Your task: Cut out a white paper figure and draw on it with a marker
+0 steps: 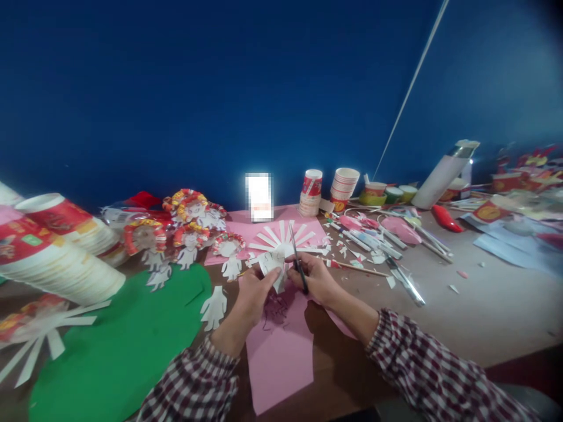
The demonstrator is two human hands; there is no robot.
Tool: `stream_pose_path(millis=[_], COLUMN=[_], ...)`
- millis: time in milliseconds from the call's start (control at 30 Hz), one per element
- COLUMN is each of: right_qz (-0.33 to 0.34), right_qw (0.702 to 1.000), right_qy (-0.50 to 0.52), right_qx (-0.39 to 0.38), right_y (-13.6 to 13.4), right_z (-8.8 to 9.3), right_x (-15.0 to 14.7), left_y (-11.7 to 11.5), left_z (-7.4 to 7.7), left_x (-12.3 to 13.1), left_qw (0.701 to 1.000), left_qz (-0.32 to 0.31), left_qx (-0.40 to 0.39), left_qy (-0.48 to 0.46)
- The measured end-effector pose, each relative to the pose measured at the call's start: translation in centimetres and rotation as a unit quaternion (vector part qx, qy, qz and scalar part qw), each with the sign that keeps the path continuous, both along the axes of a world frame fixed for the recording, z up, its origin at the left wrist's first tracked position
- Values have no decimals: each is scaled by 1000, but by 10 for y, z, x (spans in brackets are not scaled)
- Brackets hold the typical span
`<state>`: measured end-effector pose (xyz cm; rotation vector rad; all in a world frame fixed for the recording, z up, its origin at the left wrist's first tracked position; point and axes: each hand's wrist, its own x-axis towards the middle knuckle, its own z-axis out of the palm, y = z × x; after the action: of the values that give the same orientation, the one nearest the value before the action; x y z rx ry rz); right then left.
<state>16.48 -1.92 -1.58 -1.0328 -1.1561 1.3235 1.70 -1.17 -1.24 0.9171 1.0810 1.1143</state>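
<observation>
In my left hand is a small piece of white paper with dark lines drawn on it, pinched between thumb and fingers. My right hand grips a pair of scissors with dark handles, blades pointing up and away, close beside the paper. Behind both hands lies a white paper cut into fanned strips. Under them a pink sheet carries a dark scribble or thin dark scraps; I cannot tell which. A white paper figure cutout lies left of my left wrist.
Stacked paper cups lean at the left beside a green sheet. Decorated paper figures stand behind it. More cups stand near the blue wall. Pens, paper scraps and a clear-wrapped item lie at the right.
</observation>
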Motion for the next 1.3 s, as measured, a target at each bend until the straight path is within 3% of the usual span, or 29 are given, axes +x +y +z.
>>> stream_pose_path(millis=[267,467,600,733,1300], right_qz=[13,-15,-48,-38,-9], right_qw=[1000,999,997,997,997], right_qy=[7,21,48,61,67], right_qx=[-18,-34,-24,-16,-31], right_y=[-2,-2,-2,-1,-1], right_z=[7,11,14,12,8], right_x=[0,1,4,5,1], left_y=[3,3,3,3,8], left_z=[1,9,11,9,1], left_x=[-5,-6,-6,-8,-9], left_qw=[1000,1000,999,996,997], left_qz=[14,4,-39,-83,-1], left_qx=[22,-16,-18,-22,-49], left_qy=[7,12,12,29,-55])
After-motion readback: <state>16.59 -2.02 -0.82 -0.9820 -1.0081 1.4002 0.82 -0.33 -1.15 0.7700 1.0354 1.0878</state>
